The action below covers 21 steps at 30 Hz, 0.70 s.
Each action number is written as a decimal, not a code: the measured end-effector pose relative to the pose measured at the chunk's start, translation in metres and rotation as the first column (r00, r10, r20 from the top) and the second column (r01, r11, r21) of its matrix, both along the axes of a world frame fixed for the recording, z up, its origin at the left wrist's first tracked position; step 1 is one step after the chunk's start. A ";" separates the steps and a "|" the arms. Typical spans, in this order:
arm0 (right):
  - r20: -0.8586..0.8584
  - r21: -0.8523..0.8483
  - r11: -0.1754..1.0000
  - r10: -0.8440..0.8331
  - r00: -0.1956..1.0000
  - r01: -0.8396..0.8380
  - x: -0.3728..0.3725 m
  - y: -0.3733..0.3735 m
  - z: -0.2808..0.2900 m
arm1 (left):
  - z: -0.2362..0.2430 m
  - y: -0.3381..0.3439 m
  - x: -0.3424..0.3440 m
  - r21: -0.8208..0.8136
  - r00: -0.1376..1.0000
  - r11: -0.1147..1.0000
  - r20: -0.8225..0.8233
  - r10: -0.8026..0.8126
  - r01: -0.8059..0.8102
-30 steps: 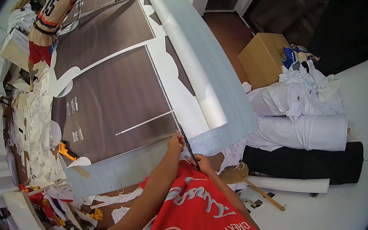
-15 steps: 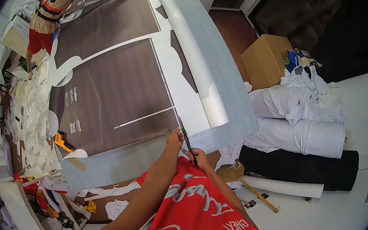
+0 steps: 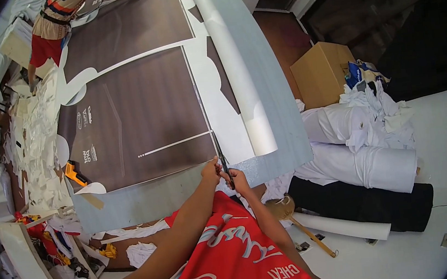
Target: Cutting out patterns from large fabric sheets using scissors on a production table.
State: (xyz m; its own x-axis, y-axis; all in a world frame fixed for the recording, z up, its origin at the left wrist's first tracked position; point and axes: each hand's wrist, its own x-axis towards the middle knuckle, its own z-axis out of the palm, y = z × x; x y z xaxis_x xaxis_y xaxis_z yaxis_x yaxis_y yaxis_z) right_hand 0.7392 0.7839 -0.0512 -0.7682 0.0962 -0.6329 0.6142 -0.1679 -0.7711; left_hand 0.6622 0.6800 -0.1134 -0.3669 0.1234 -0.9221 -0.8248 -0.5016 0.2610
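A long white sheet (image 3: 234,138) printed with dark brown panels (image 3: 128,123) lies on a grey-covered table (image 3: 132,205). My left hand (image 3: 211,168) is closed in a pinch on the sheet's near edge, at the lower right corner of the near panel. Just right of it, my right hand (image 3: 234,179) grips black scissors (image 3: 224,164), whose blades reach along that panel's right edge. A loosely rolled white part of the sheet (image 3: 233,78) runs along the right side. An orange-and-black pistol-shaped tool (image 3: 73,171) lies at the left.
A co-worker (image 3: 53,26) stands at the far left beside paper scraps (image 3: 36,139). To the right are a cardboard box (image 3: 323,70), white fabric rolls (image 3: 358,162), a black roll (image 3: 369,205) and a long-handled fan-shaped object (image 3: 311,228). A wooden rack (image 3: 25,264) stands lower left.
My right hand and the scissors have moved forward along the panel's edge, closer to my left hand. The view has shifted slightly, and less of the co-worker's upper body shows.
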 end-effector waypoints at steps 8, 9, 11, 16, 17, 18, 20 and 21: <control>0.011 0.019 1.000 -0.014 1.000 0.014 -0.033 0.002 0.000 | 0.012 0.002 0.002 0.064 1.000 0.998 -0.008 -0.016 0.017; 0.013 0.021 1.000 -0.012 1.000 0.012 -0.038 0.002 0.002 | 0.014 0.002 0.002 0.049 1.000 0.999 0.007 -0.012 0.011; -0.039 0.005 0.999 -0.052 0.998 0.052 -0.046 0.004 0.001 | 0.016 0.003 0.001 0.040 1.000 0.999 0.021 -0.009 0.008; -0.049 0.081 0.996 -0.024 0.999 0.028 -0.068 0.004 0.001 | 0.023 0.004 0.005 -0.006 1.000 1.000 -0.006 -0.003 0.003; -0.051 0.096 0.995 -0.023 0.998 0.028 -0.071 0.003 0.000 | 0.024 0.005 0.006 0.000 1.000 1.000 -0.007 -0.001 0.001; -0.052 0.102 0.994 -0.020 0.998 0.026 -0.075 0.005 0.001 | 0.024 0.005 0.007 0.008 0.999 1.000 -0.036 0.012 -0.011; -0.031 0.151 0.988 0.019 0.999 -0.014 -0.083 0.005 0.002 | 0.028 0.005 0.008 0.018 0.998 1.000 -0.062 0.025 -0.023; -0.030 0.155 0.988 0.021 0.999 -0.016 -0.086 0.004 0.003 | 0.030 0.007 0.009 -0.006 0.998 1.000 -0.059 0.024 -0.024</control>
